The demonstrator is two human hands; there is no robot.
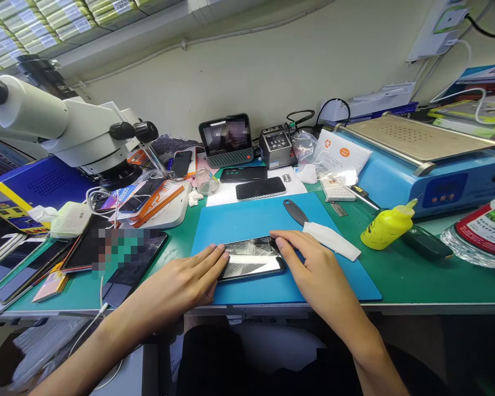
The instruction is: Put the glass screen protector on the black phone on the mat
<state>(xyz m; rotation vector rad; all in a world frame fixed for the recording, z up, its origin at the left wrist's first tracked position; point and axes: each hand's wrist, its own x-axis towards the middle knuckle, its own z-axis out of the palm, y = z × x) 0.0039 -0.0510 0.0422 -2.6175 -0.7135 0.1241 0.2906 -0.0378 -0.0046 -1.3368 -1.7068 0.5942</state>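
Smartphone (pixel 251 259): on blue mat (pixel 239 223), 6 o'clock.
Left hand (pixel 190 278): fingers straight, touching 9 o'clock end.
Right hand (pixel 307 253): fingers bent at 2 o'clock corner; cannot tell if gripping.
Bottle label (pixel 489 234): 3 o'clock, illegible.

Side access to the phone (pixel 251 259) is blocked at its 2 ends by the left hand (pixel 196 272) and the right hand (pixel 303 253); approach from the rear passes over the bare far part of the blue mat (pixel 239 220), bounded behind by a dark phone (pixel 260 188). To the right, the dark handle (pixel 296 212) and white strip (pixel 332 240) obstruct travel, with the yellow bottle (pixel 386 226) standing farther out. To the left, a green bench strip (pixel 178 242) gives passage between the mat and the black phone (pixel 136 275).
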